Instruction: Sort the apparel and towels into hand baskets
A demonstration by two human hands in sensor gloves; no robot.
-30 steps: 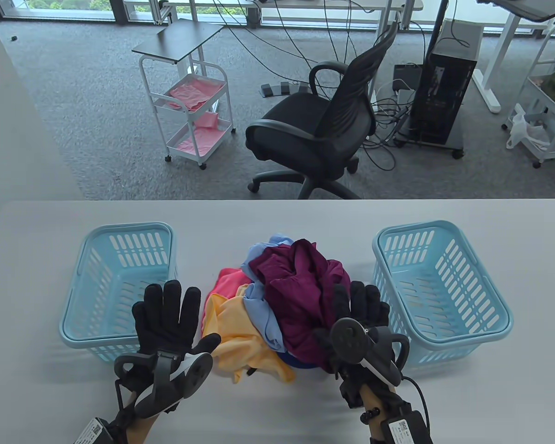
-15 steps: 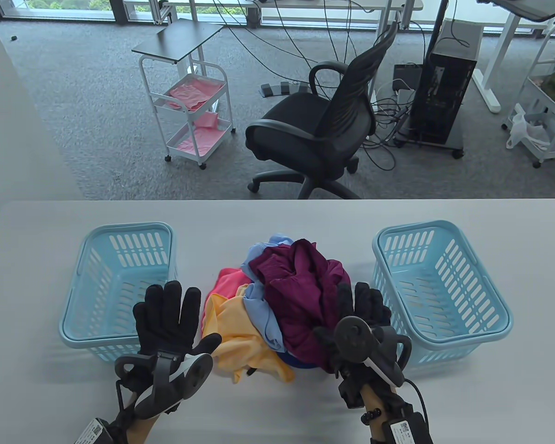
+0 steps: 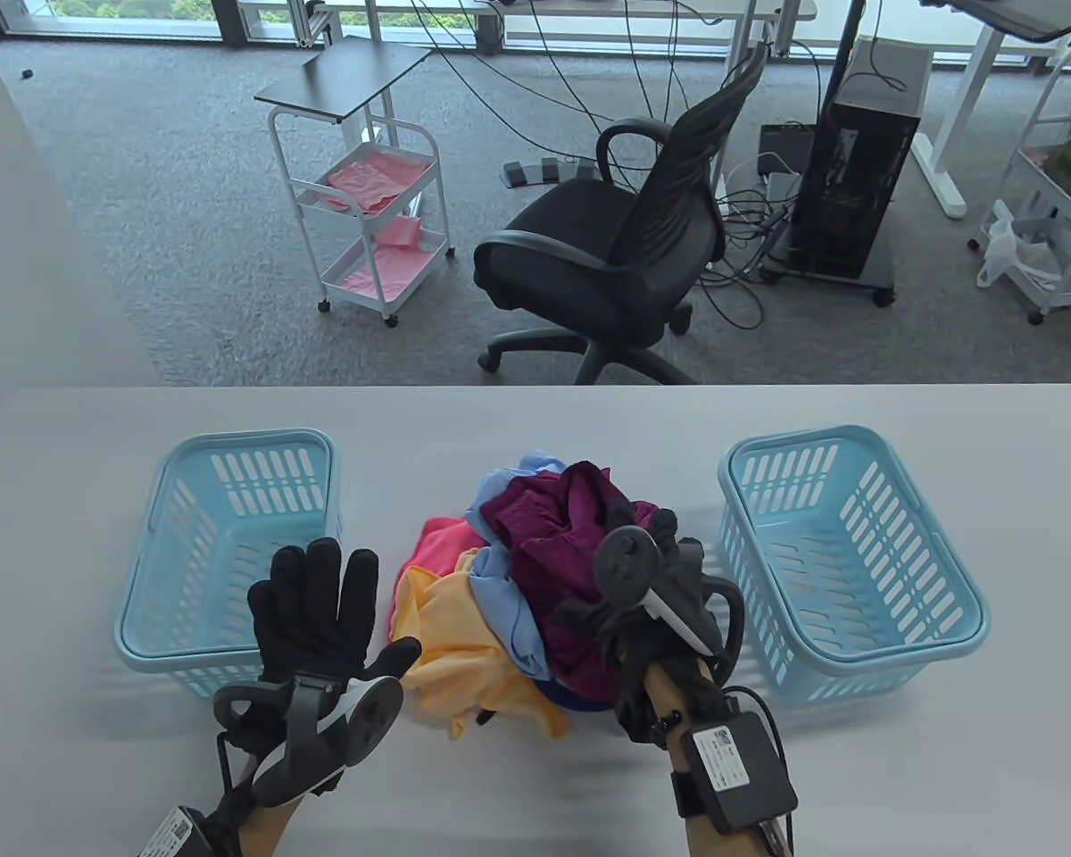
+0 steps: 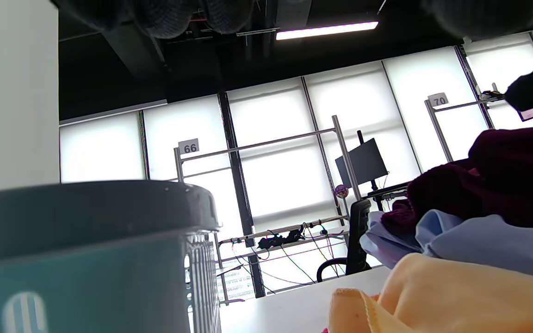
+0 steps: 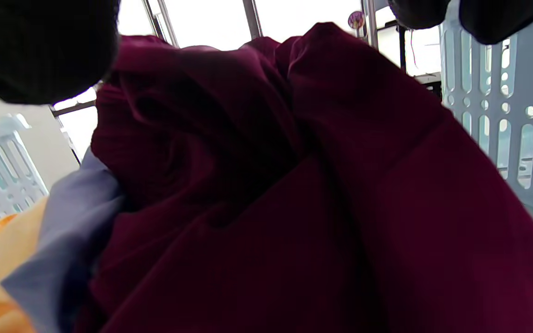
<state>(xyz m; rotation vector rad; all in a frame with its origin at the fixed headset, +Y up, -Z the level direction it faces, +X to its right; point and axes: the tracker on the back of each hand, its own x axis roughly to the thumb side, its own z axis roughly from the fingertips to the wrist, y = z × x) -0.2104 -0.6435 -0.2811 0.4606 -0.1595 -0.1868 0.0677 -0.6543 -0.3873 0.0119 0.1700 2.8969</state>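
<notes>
Light grey bench (image 3: 535, 420), viewed from above.

Heap of mixed fabrics at bench centre, between the two baskets:
- Dark maroon garment (image 3: 562, 553) on top and to the right.
- Pale blue cloth (image 3: 500, 598) beneath it, showing at the far and left edges.
- Yellow-orange cloth (image 3: 464, 652) on the near left side.
- Coral-pink cloth (image 3: 433, 544) at the left edge.

Light blue slotted plastic basket, left (image 3: 223, 553): left of the heap, nothing visible inside.
Light blue slotted plastic basket, right (image 3: 848, 553): right of the heap, nothing visible inside.

Left hand (image 3: 317, 616), black sensor glove: fingers straight and spread, thumb out, holding nothing. Positioned near the near right corner of the left basket, just left of the yellow-orange cloth.

Right hand (image 3: 656, 571), black sensor glove: over the right part of the maroon garment, fingers largely hidden behind the tracker. In the right wrist view, dark fingertips (image 5: 40, 51) spread apart above the maroon fabric. Grip on the fabric: cannot tell.

Beyond the bench: black office chair (image 3: 616, 241), white wheeled cart (image 3: 366, 205) with pink items on its shelves.
</notes>
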